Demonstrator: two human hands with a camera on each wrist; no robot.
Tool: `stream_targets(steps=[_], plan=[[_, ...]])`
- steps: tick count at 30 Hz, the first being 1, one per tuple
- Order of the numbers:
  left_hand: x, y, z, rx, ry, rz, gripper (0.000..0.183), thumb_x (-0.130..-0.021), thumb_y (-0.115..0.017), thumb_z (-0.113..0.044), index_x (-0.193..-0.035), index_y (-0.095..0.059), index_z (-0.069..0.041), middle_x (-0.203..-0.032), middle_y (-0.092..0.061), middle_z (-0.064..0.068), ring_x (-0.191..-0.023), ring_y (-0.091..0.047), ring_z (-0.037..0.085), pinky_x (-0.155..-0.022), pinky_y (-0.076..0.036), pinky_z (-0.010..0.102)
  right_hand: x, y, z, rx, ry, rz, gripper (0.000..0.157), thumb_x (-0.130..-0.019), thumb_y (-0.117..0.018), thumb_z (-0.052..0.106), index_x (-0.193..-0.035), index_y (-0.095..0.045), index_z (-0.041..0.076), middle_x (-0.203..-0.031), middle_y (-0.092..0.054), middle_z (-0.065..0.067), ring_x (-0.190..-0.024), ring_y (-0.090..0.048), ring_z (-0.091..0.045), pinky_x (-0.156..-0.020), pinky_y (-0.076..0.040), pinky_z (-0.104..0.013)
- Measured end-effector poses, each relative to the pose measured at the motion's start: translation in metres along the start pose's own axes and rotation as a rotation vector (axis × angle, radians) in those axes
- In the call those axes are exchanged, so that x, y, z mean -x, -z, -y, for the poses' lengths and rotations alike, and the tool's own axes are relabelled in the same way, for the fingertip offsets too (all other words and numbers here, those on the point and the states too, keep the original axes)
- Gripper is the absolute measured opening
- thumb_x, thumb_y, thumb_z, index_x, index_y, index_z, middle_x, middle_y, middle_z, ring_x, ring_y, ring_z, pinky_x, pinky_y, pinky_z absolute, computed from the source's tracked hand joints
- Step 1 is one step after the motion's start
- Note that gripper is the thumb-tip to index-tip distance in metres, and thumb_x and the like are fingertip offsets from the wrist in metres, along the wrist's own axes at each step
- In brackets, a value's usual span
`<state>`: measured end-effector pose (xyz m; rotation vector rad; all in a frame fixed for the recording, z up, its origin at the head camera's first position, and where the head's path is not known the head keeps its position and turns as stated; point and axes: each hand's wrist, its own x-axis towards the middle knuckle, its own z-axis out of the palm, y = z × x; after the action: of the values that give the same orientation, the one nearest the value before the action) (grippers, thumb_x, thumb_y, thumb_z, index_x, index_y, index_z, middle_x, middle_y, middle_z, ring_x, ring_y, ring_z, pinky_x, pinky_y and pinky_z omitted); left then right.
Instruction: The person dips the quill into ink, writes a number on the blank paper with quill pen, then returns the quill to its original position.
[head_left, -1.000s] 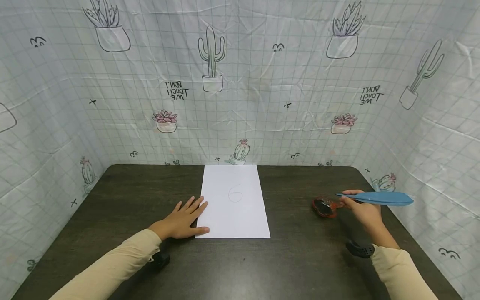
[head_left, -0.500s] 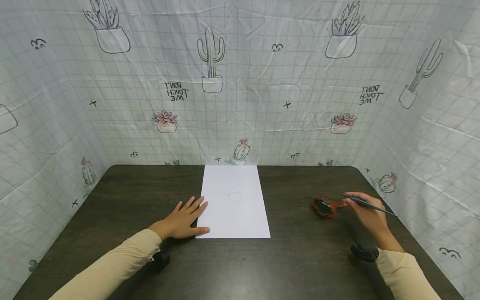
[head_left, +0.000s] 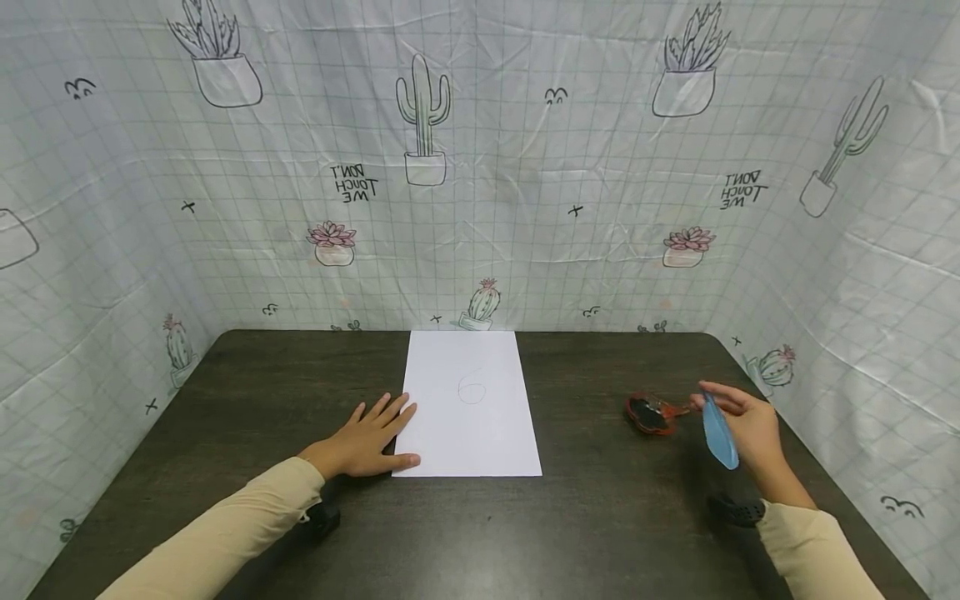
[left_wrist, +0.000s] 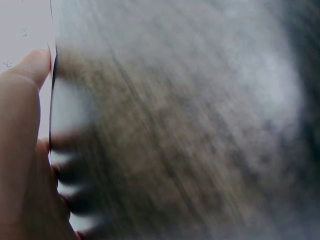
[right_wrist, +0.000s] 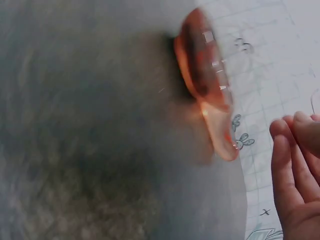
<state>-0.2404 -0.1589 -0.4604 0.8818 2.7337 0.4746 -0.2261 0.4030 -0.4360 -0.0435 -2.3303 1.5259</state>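
Observation:
My left hand (head_left: 365,443) lies flat with fingers spread, its fingertips and thumb on the left edge of a white sheet of paper (head_left: 498,437). A faint 6-like line is drawn on the sheet. At the right, my right hand (head_left: 752,427) pinches the thin end of a blue feather-shaped pen (head_left: 720,435) between thumb and fingers. Its broad end hangs toward me. Just left of these fingertips is a small translucent orange dish (head_left: 651,415) with a handle, dark inside. Its handle (right_wrist: 220,137) shows in the right wrist view, apart from the fingers.
A dark wooden table (head_left: 360,533) carries everything. Pale cloth walls (head_left: 517,167) with cactus drawings close it in at the back and both sides. Dark bands sit at both wrists, by the sleeves.
The feather-shaped pen has turned in my right hand, from pointing right, through edge-on, to pointing toward me. That hand has shifted slightly right. My left hand stays put.

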Motion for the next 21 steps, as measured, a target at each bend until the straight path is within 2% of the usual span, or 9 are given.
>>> stream_targets(steps=[3, 5, 6, 15, 17, 21], plan=[[0.001, 0.001, -0.001, 0.000, -0.007, 0.002, 0.088, -0.092, -0.047, -0.064, -0.155, -0.017, -0.010, -0.161, -0.008, 0.014, -0.146, -0.004, 0.041, -0.110, -0.002, 0.067, -0.002, 0.004, -0.009, -0.339, -0.035, 0.076, 0.028, -0.090, -0.065, 0.001, -0.116, -0.069, 0.011, -0.088, -0.074, 0.006, -0.079, -0.071, -0.007, -0.064, -0.056, -0.020], [0.001, 0.001, -0.001, -0.006, -0.007, 0.002, 0.088, -0.092, -0.046, -0.064, -0.155, -0.016, -0.010, -0.161, -0.008, 0.014, -0.146, -0.004, 0.041, -0.110, -0.001, 0.067, -0.003, 0.006, -0.013, -0.503, -0.057, 0.127, 0.030, -0.091, -0.061, -0.003, -0.112, -0.071, 0.016, -0.093, -0.075, 0.001, -0.084, -0.072, -0.012, -0.067, -0.056, -0.023], [0.001, 0.001, -0.001, -0.009, -0.005, 0.001, 0.089, -0.092, -0.045, -0.065, -0.155, -0.016, -0.011, -0.161, -0.007, 0.013, -0.146, -0.003, 0.040, -0.110, -0.001, 0.067, -0.003, 0.007, -0.014, -0.540, -0.059, 0.148, 0.031, -0.092, -0.059, -0.003, -0.112, -0.071, 0.017, -0.094, -0.074, -0.001, -0.086, -0.072, -0.012, -0.068, -0.057, -0.023], [-0.002, -0.003, 0.003, -0.021, 0.016, -0.001, 0.089, -0.091, -0.045, -0.066, -0.156, -0.015, -0.014, -0.162, -0.006, 0.009, -0.147, -0.002, 0.036, -0.111, 0.000, 0.065, -0.007, 0.016, -0.016, -0.797, -0.127, 0.328, 0.039, -0.100, -0.040, -0.007, -0.118, -0.070, 0.012, -0.105, -0.072, -0.008, -0.099, -0.069, -0.016, -0.077, -0.056, -0.025], [-0.002, -0.005, 0.005, -0.032, 0.026, 0.001, 0.089, -0.090, -0.044, -0.068, -0.156, -0.013, -0.017, -0.162, -0.004, 0.006, -0.148, 0.000, 0.033, -0.112, 0.000, 0.063, -0.007, 0.018, -0.016, -0.794, -0.150, 0.350, 0.039, -0.101, -0.039, -0.006, -0.118, -0.069, 0.013, -0.107, -0.072, -0.007, -0.100, -0.069, -0.016, -0.079, -0.056, -0.025], [-0.003, -0.006, 0.006, -0.027, 0.035, -0.002, 0.088, -0.090, -0.045, -0.068, -0.156, -0.012, -0.020, -0.162, -0.003, 0.003, -0.148, 0.001, 0.030, -0.113, 0.000, 0.062, -0.007, 0.020, -0.016, -0.713, -0.179, 0.359, 0.037, -0.100, -0.044, -0.003, -0.118, -0.069, 0.018, -0.107, -0.072, -0.002, -0.099, -0.068, -0.013, -0.077, -0.055, -0.023]])
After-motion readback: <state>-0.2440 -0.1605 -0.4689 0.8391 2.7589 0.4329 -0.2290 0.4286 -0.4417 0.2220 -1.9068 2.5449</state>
